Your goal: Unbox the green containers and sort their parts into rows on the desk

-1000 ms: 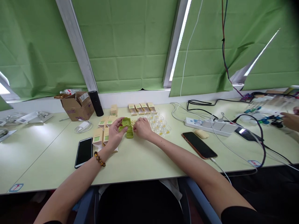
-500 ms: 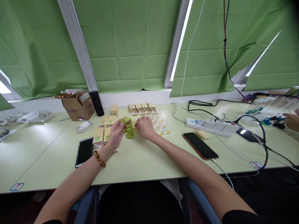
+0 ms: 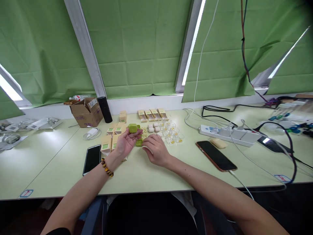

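Note:
A small olive-green case with rounded corners sits in my left hand, which is turned palm up with the thumb and fingers around it. My right hand hovers low over the table, its fingers bent and the thumb apart from them. Its fingertips are right beside another green case piece on the table; whether they touch it I cannot tell. Behind the hands lie small yellowish parts and several white rounded cases. Clear cups with yellow bits stand to the right.
Small cardboard boxes stand by my left wrist, with more boxes at the back. A phone lies left, another phone right. A power strip with cables, a brown carton and a black cylinder are around.
My left hand has turned palm up with the green case. My right hand has come back from the small yellowish parts toward me, uncovering white cases. The co-worker's hand has left the right edge.

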Available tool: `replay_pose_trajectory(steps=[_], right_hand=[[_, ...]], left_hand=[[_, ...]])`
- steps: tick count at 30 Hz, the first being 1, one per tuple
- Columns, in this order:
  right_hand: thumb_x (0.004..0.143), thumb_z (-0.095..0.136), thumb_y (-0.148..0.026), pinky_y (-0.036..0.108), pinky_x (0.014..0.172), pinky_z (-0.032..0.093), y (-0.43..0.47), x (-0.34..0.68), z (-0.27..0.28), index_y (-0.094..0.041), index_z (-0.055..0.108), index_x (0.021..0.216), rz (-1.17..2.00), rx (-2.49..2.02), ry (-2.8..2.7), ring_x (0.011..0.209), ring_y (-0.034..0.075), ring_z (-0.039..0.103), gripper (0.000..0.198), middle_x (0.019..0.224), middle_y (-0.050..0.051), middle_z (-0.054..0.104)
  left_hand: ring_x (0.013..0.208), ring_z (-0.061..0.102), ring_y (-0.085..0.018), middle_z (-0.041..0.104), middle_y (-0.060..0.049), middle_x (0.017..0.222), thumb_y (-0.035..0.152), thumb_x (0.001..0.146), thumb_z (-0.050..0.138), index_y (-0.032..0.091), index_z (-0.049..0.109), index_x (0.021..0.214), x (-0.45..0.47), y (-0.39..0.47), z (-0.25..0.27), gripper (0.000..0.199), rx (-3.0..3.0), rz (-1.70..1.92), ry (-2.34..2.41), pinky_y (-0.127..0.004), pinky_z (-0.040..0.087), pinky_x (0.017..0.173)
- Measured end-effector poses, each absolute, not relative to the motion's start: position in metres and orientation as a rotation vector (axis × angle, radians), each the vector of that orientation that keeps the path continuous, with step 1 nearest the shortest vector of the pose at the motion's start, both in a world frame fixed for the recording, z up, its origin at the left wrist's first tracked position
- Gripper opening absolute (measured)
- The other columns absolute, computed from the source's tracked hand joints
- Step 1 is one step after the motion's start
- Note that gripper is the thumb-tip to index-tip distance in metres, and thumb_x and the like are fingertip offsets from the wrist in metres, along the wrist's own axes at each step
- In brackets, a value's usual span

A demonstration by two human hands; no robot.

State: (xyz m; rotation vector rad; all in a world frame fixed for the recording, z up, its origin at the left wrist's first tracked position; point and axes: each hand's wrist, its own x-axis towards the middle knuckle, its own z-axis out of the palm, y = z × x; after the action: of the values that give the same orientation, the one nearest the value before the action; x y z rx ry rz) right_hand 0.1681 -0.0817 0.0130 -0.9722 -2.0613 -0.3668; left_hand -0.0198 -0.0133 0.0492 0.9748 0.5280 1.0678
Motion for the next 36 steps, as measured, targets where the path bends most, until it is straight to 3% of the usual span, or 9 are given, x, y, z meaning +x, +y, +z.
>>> replay_pose_trajectory(steps=[5, 8, 10, 14, 18, 23, 28, 36], right_hand=[[0.099, 0.058, -0.016, 0.044, 0.081, 0.040, -0.089, 0.163, 0.007, -0.020, 0.069, 0.106, -0.388, -0.844, -2.142, 0.104, 0.028, 0.056, 0.014, 0.108, 0.011, 0.075], [0.099, 0.058, -0.016, 0.043, 0.082, 0.042, -0.093, 0.161, 0.007, -0.020, 0.069, 0.107, -0.393, -0.788, -2.174, 0.103, 0.028, 0.056, 0.015, 0.108, 0.010, 0.076], [0.098, 0.058, -0.016, 0.044, 0.082, 0.043, -0.094, 0.160, 0.008, -0.021, 0.069, 0.107, -0.389, -0.769, -2.204, 0.103, 0.028, 0.057, 0.016, 0.108, 0.010, 0.075], [0.097, 0.058, -0.015, 0.043, 0.082, 0.043, -0.094, 0.159, 0.008, -0.021, 0.071, 0.106, -0.388, -0.756, -2.242, 0.103, 0.028, 0.057, 0.016, 0.106, 0.011, 0.075], [0.096, 0.058, -0.013, 0.043, 0.081, 0.043, -0.094, 0.158, 0.007, -0.021, 0.071, 0.104, -0.410, -0.729, -2.254, 0.101, 0.027, 0.057, 0.017, 0.105, 0.010, 0.075], [0.095, 0.058, -0.011, 0.042, 0.081, 0.042, -0.096, 0.157, 0.008, -0.022, 0.071, 0.101, -0.420, -0.694, -2.288, 0.101, 0.027, 0.058, 0.018, 0.104, 0.008, 0.075], [0.094, 0.057, -0.009, 0.041, 0.079, 0.041, -0.096, 0.157, 0.009, -0.022, 0.070, 0.099, -0.432, -0.677, -2.332, 0.098, 0.025, 0.058, 0.019, 0.103, 0.008, 0.075], [0.094, 0.059, -0.012, 0.041, 0.078, 0.039, -0.094, 0.156, 0.003, -0.020, 0.072, 0.094, -0.479, -0.751, -2.407, 0.093, 0.024, 0.057, 0.015, 0.100, 0.008, 0.076]], left_hand=[[0.122, 0.071, -0.032, 0.077, -0.018, 0.118, 0.042, 0.085, 0.075, 0.016, 0.069, 0.104, -0.028, -0.003, 0.051, 0.032, 1.105, 1.169, 0.536, -0.049, 0.055, 0.105], [0.105, 0.075, -0.028, 0.078, -0.013, 0.112, 0.035, 0.074, 0.085, 0.018, 0.065, 0.110, -0.037, 0.006, 0.055, 0.044, 1.309, 1.232, 0.689, -0.045, 0.055, 0.098], [0.093, 0.074, -0.026, 0.078, -0.010, 0.104, 0.036, 0.075, 0.086, 0.020, 0.064, 0.117, -0.044, 0.010, 0.059, 0.050, 1.611, 1.261, 0.885, -0.042, 0.055, 0.090], [0.093, 0.069, -0.029, 0.076, -0.008, 0.098, 0.033, 0.086, 0.076, 0.026, 0.062, 0.133, -0.053, 0.010, 0.065, 0.049, 2.326, 1.259, 1.239, -0.040, 0.048, 0.087], [0.083, 0.067, -0.031, 0.072, -0.011, 0.082, 0.041, 0.098, 0.062, 0.024, 0.073, 0.107, -0.053, 0.006, 0.065, 0.023, 2.764, 0.889, 1.402, -0.038, 0.043, 0.080], [0.077, 0.066, -0.032, 0.070, -0.015, 0.075, 0.057, 0.099, 0.059, 0.021, 0.072, 0.080, -0.053, 0.003, 0.070, 0.043, 2.863, 0.599, 1.540, -0.037, 0.036, 0.074], [0.075, 0.068, -0.031, 0.072, -0.016, 0.075, 0.065, 0.099, 0.054, 0.021, 0.072, 0.074, -0.054, 0.002, 0.073, 0.053, 2.948, 0.356, 1.577, -0.036, 0.034, 0.068], [0.080, 0.071, -0.035, 0.075, -0.017, 0.078, 0.052, 0.090, 0.075, 0.019, 0.072, 0.071, -0.046, -0.009, 0.073, 0.038, 2.996, 0.121, 1.532, -0.035, 0.033, 0.065]])
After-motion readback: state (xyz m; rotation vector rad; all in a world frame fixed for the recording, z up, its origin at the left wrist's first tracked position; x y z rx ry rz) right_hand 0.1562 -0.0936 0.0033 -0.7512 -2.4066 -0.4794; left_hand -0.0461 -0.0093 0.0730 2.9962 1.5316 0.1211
